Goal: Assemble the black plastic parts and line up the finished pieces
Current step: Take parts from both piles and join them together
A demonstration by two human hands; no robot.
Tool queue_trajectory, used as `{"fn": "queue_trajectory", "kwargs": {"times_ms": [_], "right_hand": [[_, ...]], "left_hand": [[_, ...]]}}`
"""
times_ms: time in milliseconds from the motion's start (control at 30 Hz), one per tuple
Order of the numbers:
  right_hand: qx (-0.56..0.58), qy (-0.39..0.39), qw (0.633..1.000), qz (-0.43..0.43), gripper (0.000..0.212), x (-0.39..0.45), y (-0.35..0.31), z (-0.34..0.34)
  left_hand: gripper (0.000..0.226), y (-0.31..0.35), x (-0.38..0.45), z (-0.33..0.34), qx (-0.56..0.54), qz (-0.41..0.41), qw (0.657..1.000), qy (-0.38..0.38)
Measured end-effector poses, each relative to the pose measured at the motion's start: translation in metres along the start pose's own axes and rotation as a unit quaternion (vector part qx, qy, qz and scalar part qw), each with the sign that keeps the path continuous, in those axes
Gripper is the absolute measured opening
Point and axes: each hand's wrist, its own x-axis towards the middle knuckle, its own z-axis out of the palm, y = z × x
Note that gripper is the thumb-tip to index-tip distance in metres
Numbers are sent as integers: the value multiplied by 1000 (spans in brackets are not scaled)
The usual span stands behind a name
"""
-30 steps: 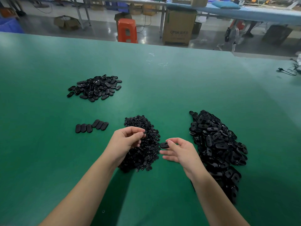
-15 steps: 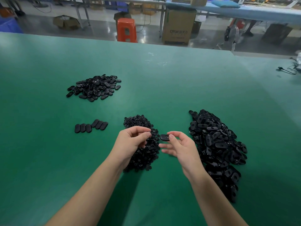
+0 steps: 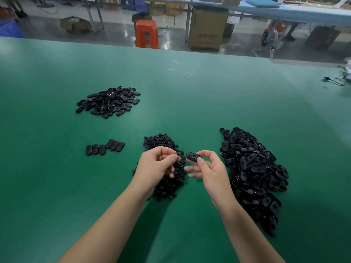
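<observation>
My right hand (image 3: 209, 170) pinches a black oval shell (image 3: 192, 156) between thumb and forefinger, its hollow side up. My left hand (image 3: 156, 165) hovers just left of it, fingertips closed on a small black insert that is mostly hidden. Under the left hand lies a heap of small black inserts (image 3: 165, 143). To the right is a large heap of oval shells (image 3: 250, 168). A short row of finished oval pieces (image 3: 104, 147) lies on the green table (image 3: 190, 103) to the left, in two slightly offset groups.
Another heap of black oval pieces (image 3: 110, 101) sits farther back on the left. A black cable (image 3: 334, 80) lies at the table's far right edge. Beyond the table stand an orange stool (image 3: 146, 34) and a cardboard box (image 3: 208, 29).
Both hands have risen off the insert heap and drawn closer together. The right hand lifted the oval shell higher, toward the left hand's fingertips.
</observation>
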Motion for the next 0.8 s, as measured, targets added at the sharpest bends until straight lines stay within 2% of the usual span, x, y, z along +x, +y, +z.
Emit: {"fn": "queue_trajectory", "kwargs": {"times_ms": [167,267,567,667,800], "right_hand": [[-86,10,995,-51,19,0,8,4],[-113,6,992,-58,27,-1,7,6],[93,27,995,0,11,-8,-4,11],[72,31,997,-5,4,-10,-1,8],[9,14,1000,-20,10,-9,0,3]], "left_hand": [[5,-4,0,8,20,-17,1000,3],[9,-7,0,12,-3,-40,999,10],[9,-5,-3,19,-133,-80,988,-8],[8,-4,-5,21,-155,-80,985,-9],[8,-1,-6,20,-165,-82,983,-12]]}}
